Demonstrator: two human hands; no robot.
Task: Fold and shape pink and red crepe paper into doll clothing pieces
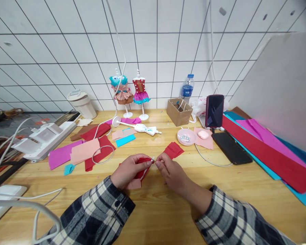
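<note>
Near the middle of the table, my left hand (129,169) is closed on a folded piece of red crepe paper (142,173) with a pale strip along it. A pink paper piece (134,184) shows beneath that hand. My right hand (173,173) is closed in a pinch close to the left fingertips. Something small and light-coloured shows between the two hands, too small to name. Just beyond the right hand lies a stack of red paper pieces (173,150). A small white dress form (146,129) rests on its side farther back.
Two dressed mini forms, one blue and pink (121,89), one red and purple (141,90), stand by the wall. A bead dish (186,136), cardboard box (179,114), bottle (188,87) and phones (232,148) are right. Paper sheets (267,153), power strip (48,139) and cables flank the table.
</note>
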